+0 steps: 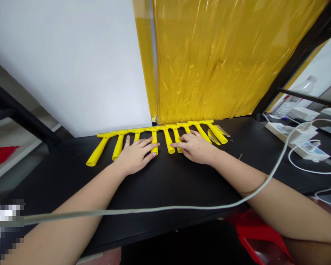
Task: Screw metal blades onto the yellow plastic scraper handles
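Several yellow plastic T-shaped handles [169,141] lie in a row along the back of the black table [165,184], their hollow grips pointing toward me. Flat across the left-middle ones rests my left hand [138,154], open with fingers spread; its fingertips touch one handle [155,141] near the centre. My right hand [197,147] is open too, palm down over the right-middle handles, and partly hides them. Neither hand is closed around a handle. At the left end one handle [98,151] lies slanted, and another [219,134] lies at the right end.
A white panel [71,66] and yellow plastic film [223,62] stand behind the row. A pale cable [165,209] crosses in front of my forearms. Power strips [300,141] and a plastic bottle [295,97] sit at the right. Small yellow scraps [213,137] lie near the right end.
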The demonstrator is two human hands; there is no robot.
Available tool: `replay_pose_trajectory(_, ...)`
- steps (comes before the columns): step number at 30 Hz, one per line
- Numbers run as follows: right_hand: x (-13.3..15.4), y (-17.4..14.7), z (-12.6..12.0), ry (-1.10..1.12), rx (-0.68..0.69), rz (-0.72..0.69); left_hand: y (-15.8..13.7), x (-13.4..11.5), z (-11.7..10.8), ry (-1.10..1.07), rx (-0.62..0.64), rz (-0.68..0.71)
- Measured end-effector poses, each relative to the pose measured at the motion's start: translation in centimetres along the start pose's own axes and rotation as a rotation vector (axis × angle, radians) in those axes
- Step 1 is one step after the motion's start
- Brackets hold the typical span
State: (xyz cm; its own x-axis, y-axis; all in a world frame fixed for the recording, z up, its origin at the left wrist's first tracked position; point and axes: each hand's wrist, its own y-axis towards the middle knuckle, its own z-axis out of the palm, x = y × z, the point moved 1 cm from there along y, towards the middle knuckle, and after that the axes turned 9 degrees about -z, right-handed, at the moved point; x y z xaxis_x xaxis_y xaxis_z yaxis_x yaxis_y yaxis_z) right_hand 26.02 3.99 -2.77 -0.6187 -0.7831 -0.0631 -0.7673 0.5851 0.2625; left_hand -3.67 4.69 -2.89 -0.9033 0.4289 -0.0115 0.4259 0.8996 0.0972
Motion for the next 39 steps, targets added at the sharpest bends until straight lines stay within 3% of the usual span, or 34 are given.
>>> replay_pose_trajectory(22,1.1,1.5,-0.6,0.038,0.053,0.004,-0.3,1.6,0.0,-0.020,0.006,0.024)
replay_pose_trajectory(25,1.2,1.5,-0.7,0.029,0.061,0.046,-0.6,0.8,-0.4,0.018,-0.072,0.028)
replay_pose_trajectory(29,1.0,1.4,-0.5,0.040,0.057,0.072,-0.3,-1.7,-0.5,0.014,-0.167,0.166)
replay_pose_trajectory(34,0.7,1.4,-0.4,0.044,0.049,0.091,0.9,-4.1,0.3,0.002,-0.131,0.230)
replay_pose_trajectory(39,0.5,1.3,-0.3,0.045,0.047,0.116,2.0,-4.6,0.9,-0.009,-0.131,0.244)
